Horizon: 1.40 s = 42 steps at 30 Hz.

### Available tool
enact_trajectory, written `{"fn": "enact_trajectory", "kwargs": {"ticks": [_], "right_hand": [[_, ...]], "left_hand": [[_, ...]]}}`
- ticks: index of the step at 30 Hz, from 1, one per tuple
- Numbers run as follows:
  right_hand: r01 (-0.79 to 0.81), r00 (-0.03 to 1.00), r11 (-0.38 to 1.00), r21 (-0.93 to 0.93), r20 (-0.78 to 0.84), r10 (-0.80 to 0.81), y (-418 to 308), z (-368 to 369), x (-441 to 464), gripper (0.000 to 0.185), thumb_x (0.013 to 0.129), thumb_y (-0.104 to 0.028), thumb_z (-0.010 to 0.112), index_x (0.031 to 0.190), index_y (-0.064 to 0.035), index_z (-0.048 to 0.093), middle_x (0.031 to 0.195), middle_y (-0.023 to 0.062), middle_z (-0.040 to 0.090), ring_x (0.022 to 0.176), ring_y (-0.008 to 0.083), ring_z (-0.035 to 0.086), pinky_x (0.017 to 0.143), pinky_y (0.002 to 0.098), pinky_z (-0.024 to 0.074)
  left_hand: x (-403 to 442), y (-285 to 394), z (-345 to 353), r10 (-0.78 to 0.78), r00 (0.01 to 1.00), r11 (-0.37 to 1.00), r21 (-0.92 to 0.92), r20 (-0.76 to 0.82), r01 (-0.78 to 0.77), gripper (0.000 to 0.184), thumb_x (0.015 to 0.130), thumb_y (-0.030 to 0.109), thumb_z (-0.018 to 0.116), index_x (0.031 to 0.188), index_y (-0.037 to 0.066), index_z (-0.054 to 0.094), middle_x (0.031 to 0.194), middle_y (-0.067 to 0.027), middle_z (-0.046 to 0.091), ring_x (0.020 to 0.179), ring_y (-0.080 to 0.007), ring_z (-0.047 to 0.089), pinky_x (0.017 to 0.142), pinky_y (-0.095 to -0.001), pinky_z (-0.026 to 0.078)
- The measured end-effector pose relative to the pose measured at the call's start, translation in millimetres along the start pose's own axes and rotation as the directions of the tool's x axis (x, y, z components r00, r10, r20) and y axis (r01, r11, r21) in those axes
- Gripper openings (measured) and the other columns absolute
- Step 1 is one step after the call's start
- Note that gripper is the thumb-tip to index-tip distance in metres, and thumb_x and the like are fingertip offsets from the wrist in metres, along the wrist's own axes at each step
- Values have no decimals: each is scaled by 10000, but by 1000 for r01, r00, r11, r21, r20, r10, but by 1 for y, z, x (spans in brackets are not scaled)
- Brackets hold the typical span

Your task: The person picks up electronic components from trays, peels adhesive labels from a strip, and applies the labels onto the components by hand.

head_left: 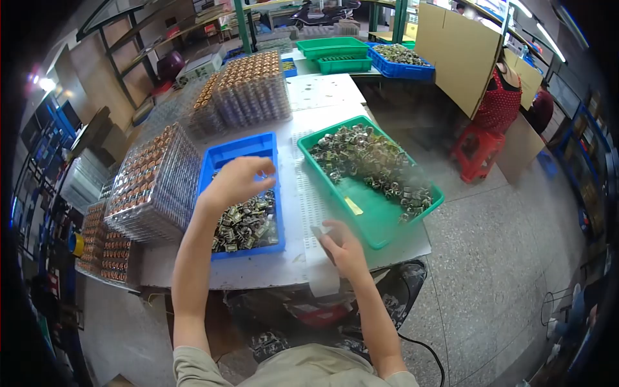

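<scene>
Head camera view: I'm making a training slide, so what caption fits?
Left hand over a blue bin of metal parts, right hand beside a green tray.

Wearer: pale khaki cloth shirt (316, 369), front loosely creased. Short left sleeve (198, 367) shows wrinkles; short right sleeve (401, 379) matches in colour. Left hand (240, 182) and right hand (348, 253) both bare.

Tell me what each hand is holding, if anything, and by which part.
The right hand holds a blurred grey piece by its side nearest the palm. Whether the left hand, above the blue bin, holds anything cannot be told.
</scene>
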State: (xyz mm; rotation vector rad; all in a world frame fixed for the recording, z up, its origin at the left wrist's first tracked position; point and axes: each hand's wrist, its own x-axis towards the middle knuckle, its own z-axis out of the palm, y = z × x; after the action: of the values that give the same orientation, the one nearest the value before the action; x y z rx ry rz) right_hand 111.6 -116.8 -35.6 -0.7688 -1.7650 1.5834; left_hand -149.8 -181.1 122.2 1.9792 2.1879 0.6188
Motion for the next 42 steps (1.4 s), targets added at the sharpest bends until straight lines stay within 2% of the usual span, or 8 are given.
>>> {"fn": "enact_trajectory", "kwargs": {"ticks": [2,7,15,20,32,36,39,42], "right_hand": [[-34,999,999,2,-2,34,-3,0,3,358,912,-203,710,1236,-67,641,965,55,667,858,133,591,799,286,482],[0,994,983,185,-108,21,-13,12,9,303,947,-138,683,1231,-56,618,841,4,614,655,49,510,572,227,396],[383,907,923,31,-199,-370,-7,25,-10,338,926,-39,702,1244,-44,590,797,17,658,579,39,513,513,233,390],[459,884,885,-75,-60,-463,-12,12,-12,340,914,-28,721,1232,-64,605,817,21,682,611,53,549,517,236,393],[293,952,952,-85,-59,-299,-8,14,27,266,969,-56,565,1234,-54,589,847,102,669,727,199,646,660,320,515],[367,930,925,94,-43,-365,25,22,47,287,963,-86,561,1247,-43,574,895,146,692,792,294,672,729,408,525],[486,874,874,-17,6,-486,55,18,55,314,966,-99,561,1271,-26,555,925,183,699,834,341,687,737,430,521],[124,990,990,-73,83,-118,11,8,34,376,979,-91,544,1344,-12,498,961,235,687,899,403,682,775,432,511]], "left_hand": [[-27,6,5,138,984,990,55,-112,-132,243,906,210,693,1003,-13,703,937,-147,728,868,-249,708,767,-390,560],[-85,59,39,-276,947,952,-184,-165,245,176,889,152,720,948,-13,708,879,-120,714,771,-197,676,657,-333,518],[-94,75,159,-475,844,583,-808,-250,89,314,867,219,789,1067,0,688,1024,-84,706,793,-129,647,697,-279,519],[-86,83,165,-513,831,390,-921,-213,5,150,915,124,744,947,-19,710,827,-44,721,764,-97,656,724,-261,514],[-72,114,121,-565,710,735,-647,-420,201,227,931,138,692,786,-13,605,624,-18,506,594,-62,437,548,-255,358],[-29,120,133,-137,758,943,-319,-637,-98,169,890,122,691,815,-15,627,722,-103,599,682,-232,591,611,-343,456],[31,111,135,-49,886,983,-181,-461,-40,145,859,154,724,934,36,684,897,-112,671,857,-301,651,741,-399,520],[95,91,162,49,969,996,-55,-241,-64,160,838,164,732,950,60,686,958,-113,676,914,-315,659,805,-423,534]]}}
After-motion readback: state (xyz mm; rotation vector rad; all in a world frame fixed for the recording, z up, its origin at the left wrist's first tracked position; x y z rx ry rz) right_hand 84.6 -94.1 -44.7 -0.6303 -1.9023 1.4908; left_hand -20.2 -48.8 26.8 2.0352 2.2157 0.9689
